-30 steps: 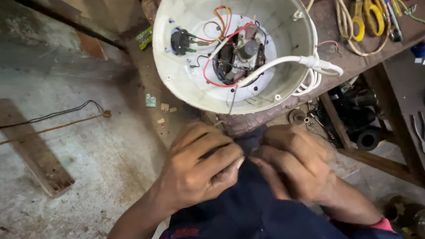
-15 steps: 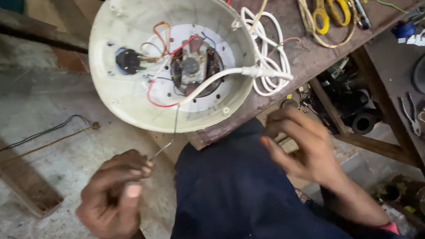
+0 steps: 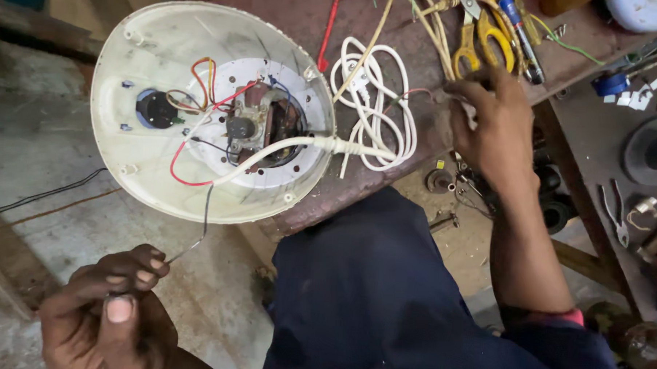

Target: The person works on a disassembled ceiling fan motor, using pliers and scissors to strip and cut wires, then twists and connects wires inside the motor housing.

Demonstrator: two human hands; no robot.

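Left hand (image 3: 109, 311) low and off the desk edge, fingers curled together, thumb and fingertips pinching the bare end of a thin dark wire (image 3: 199, 227). The wire runs up and away from that hand into the open cream-coloured round housing (image 3: 140, 163), which lies upside down on the brown desk (image 3: 372, 186) just above the hand. Inside the housing: a small motor (image 3: 254, 124) at centre, with red, orange and yellow leads looping around it and a black round part to its far side. A white cord (image 3: 279, 150) leaves the motor and joins a loose white coil (image 3: 375, 106) lying between the housing and the right hand. Right hand (image 3: 494, 136) is over the desk's edge, fingers bent downward and gathered; whether it grips anything cannot be told from here. Just beyond its fingertips lie yellow-handled scissors (image 3: 483, 37) and a blue-tipped pen-like tool (image 3: 519, 35) among tangled yellowish wires. Dark blue trousers (image 3: 383, 295) show between the two hands.
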